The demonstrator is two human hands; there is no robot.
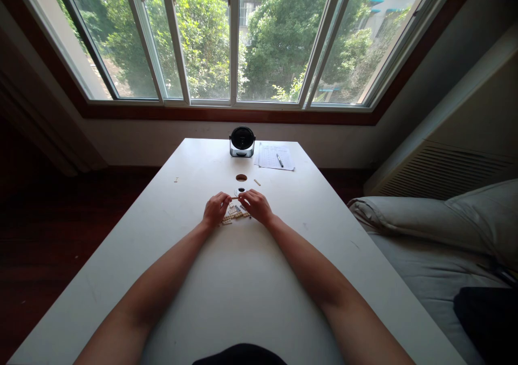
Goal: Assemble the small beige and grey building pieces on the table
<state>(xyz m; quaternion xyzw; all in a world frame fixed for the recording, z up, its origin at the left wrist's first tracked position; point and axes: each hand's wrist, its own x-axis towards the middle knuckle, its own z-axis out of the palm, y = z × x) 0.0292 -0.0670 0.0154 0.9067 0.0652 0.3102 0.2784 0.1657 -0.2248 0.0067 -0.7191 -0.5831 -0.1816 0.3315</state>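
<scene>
My left hand pinches the end of a thin wooden stick above the white table. My right hand sits just beside it, its fingertips by a small round disc with a dark centre. Under and between my hands lies a loose group of small wooden pieces, partly hidden by my fingers. A brown oval piece lies farther ahead, with a small wooden strip to its right.
A black-and-white round device stands at the table's far edge. Next to it are a sheet of paper and a pen. A tiny wooden piece lies at the left. A bed with a pillow is along the right side.
</scene>
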